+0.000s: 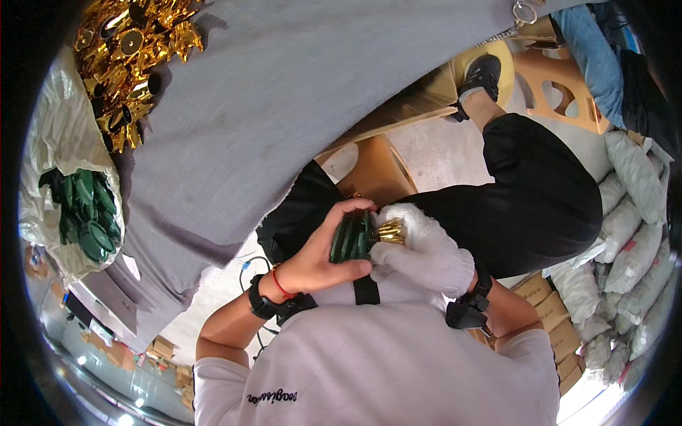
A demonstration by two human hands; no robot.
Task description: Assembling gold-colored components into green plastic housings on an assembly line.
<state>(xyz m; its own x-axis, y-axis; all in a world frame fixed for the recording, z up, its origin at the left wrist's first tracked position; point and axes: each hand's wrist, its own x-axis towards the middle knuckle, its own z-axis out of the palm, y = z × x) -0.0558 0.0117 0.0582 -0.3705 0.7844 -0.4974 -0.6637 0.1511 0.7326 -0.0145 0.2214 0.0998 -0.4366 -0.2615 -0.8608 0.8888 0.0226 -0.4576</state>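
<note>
My bare left hand (pixel 309 263) is closed around several dark green round plastic pieces (pixel 348 238), stacked side by side in front of my belly. A white knit glove covers my right hand (pixel 430 248). Its fingers are closed on a shiny gold ribbed piece (pixel 391 231), which points toward the green stack. The gold piece meets or nearly touches the last green piece; the glove hides the exact contact.
A grey cloth-covered table (pixel 249 85) lies ahead, with a heap of shiny gold parts (pixel 131 46) at far left. Beside it, a white sack (pixel 64 128) holds green pieces (pixel 89 206). Filled bags (pixel 632 255) and cardboard boxes (pixel 558 316) are stacked at right. A tan stool (pixel 387 167) stands under the table.
</note>
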